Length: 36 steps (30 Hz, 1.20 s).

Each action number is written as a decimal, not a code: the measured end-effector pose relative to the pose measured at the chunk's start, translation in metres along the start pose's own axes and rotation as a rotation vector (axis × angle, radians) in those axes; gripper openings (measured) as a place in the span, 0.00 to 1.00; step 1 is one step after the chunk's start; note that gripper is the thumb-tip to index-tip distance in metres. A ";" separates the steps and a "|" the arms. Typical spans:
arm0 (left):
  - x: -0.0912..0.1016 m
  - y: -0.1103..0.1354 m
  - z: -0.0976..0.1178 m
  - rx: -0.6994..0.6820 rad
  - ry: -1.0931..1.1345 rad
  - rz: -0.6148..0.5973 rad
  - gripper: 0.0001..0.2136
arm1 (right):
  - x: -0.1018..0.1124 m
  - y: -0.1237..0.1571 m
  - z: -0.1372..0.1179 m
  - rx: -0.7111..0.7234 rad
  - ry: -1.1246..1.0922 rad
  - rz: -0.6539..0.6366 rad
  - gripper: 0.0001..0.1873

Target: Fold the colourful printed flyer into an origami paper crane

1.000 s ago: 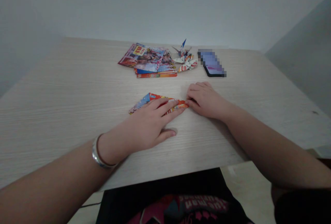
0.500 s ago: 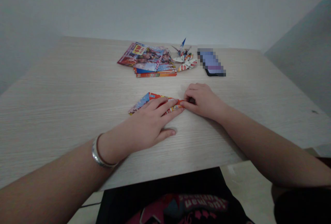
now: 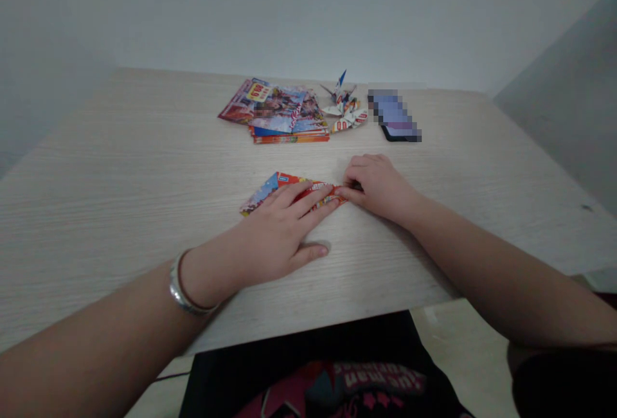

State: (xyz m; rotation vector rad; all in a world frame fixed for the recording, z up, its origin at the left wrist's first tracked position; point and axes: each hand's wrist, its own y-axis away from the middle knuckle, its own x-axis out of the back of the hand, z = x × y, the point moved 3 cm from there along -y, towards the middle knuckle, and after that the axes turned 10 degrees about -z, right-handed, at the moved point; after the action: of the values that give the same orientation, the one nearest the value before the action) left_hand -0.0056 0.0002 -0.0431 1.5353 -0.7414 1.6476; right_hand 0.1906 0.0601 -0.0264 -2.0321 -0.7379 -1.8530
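A folded sheet of printed paper (image 3: 264, 193), blue at its left end and red and yellow toward the right, lies on the table. My left hand (image 3: 282, 228) rests flat across its middle with the fingers spread and the thumb apart on the tabletop. At the narrow right end, my right hand (image 3: 373, 183) has curled fingers, its thumb and forefinger closed on the paper's tip. The hands hide part of the paper, including the very end of the tip.
Behind the hands lies a stack of printed leaflets (image 3: 274, 106). Several folded paper cranes (image 3: 344, 109) sit beside it, touching or very near. A phone (image 3: 396, 116) lies to their right. The pale wooden table (image 3: 120, 167) meets a wall at its back edge.
Almost nothing differs. Both hands stay on the folded paper in nearly the same pose, with only a very slight shift of the left fingers.
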 end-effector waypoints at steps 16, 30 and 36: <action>0.009 -0.003 0.005 -0.025 -0.012 0.062 0.33 | 0.011 0.013 0.021 0.144 -0.349 0.043 0.06; 0.011 -0.001 0.007 0.054 -0.027 0.043 0.34 | 0.012 0.017 0.006 0.317 0.064 0.089 0.11; 0.010 -0.002 0.006 0.074 -0.012 0.028 0.33 | 0.014 0.018 0.003 0.322 0.101 0.096 0.11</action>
State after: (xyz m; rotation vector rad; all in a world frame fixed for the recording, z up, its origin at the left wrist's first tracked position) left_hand -0.0004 -0.0018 -0.0325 1.5941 -0.7191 1.7049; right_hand 0.2041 0.0492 -0.0111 -1.7286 -0.8338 -1.6484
